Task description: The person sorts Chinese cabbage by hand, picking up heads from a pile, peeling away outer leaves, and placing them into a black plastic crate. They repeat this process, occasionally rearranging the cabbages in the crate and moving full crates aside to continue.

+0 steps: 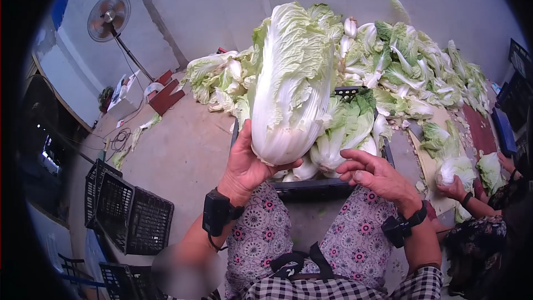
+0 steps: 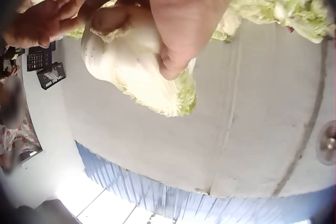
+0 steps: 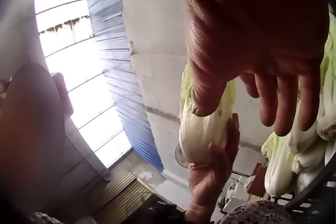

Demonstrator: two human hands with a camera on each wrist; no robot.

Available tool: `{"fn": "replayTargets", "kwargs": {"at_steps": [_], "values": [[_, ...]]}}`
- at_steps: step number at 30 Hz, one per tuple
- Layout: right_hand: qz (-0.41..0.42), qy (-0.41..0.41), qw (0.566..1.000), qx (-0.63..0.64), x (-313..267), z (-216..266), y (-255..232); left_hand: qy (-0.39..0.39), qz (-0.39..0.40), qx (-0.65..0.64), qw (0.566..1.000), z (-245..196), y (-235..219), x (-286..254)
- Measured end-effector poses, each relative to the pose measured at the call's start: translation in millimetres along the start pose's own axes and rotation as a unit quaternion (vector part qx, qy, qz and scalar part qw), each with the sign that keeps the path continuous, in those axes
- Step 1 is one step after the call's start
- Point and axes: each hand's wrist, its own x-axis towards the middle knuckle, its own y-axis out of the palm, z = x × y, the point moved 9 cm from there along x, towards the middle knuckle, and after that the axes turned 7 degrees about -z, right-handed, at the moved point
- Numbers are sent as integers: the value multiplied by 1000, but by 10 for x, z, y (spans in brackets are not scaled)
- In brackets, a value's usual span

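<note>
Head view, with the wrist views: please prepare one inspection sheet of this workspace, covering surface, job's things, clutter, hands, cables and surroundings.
Surface: grey floor, with leaf scraps in places.
Job's things: large cabbage held up, leafy end uppermost; black crate below contains more cabbages.
Clutter: heap of cabbage leaves by the wall; black crates at left.
Hands: left hand grips the cabbage's base; right hand holds nothing.
Cables: loose coil on the floor.
Surroundings: standing fan; another person's hand at right.
</note>
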Motion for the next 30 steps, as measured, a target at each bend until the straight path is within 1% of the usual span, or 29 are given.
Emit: {"fn": "replayTargets", "kwargs": {"at_steps": [1,2,3,5,7,9,11,13,16,19,20,22,26,29,30], "values": [[-5,-8,1000,15,20,44,67,-7,-1,0,1000,120,16,30],[-10,-13,999,30,44,73,131,-10,-9,44,999,233,14,78],[-22,-28,997,71,102,93,153,-15,-19,85,996,346,-5,123],[-61,-26,989,133,171,56,92,-32,-49,143,988,565,-177,203],[-118,-19,974,194,193,-95,-65,-29,-50,183,981,720,-241,271],[-114,-4,967,227,177,-255,-152,-27,-47,246,968,775,-240,300],[-112,6,960,258,150,-338,-185,-55,-54,260,963,825,-285,280],[-136,-1,964,228,153,-384,-212,-75,-49,276,957,857,-306,266],[-178,-23,970,163,169,-379,-224,-41,-68,253,964,808,-283,277],[-196,-55,975,92,171,-273,-152,29,-75,304,949,719,-219,250],[-198,-68,975,70,165,-228,-125,34,-86,301,949,708,-257,233],[-193,-73,974,91,167,-220,-108,42,-101,298,948,675,-301,225],[-169,-99,973,119,143,-91,-49,43,-110,231,966,624,-346,216],[-168,-149,969,103,130,17,5,66,-117,227,965,579,-306,178],[-178,-150,968,96,116,20,29,77,-111,233,963,551,-289,173]]}}
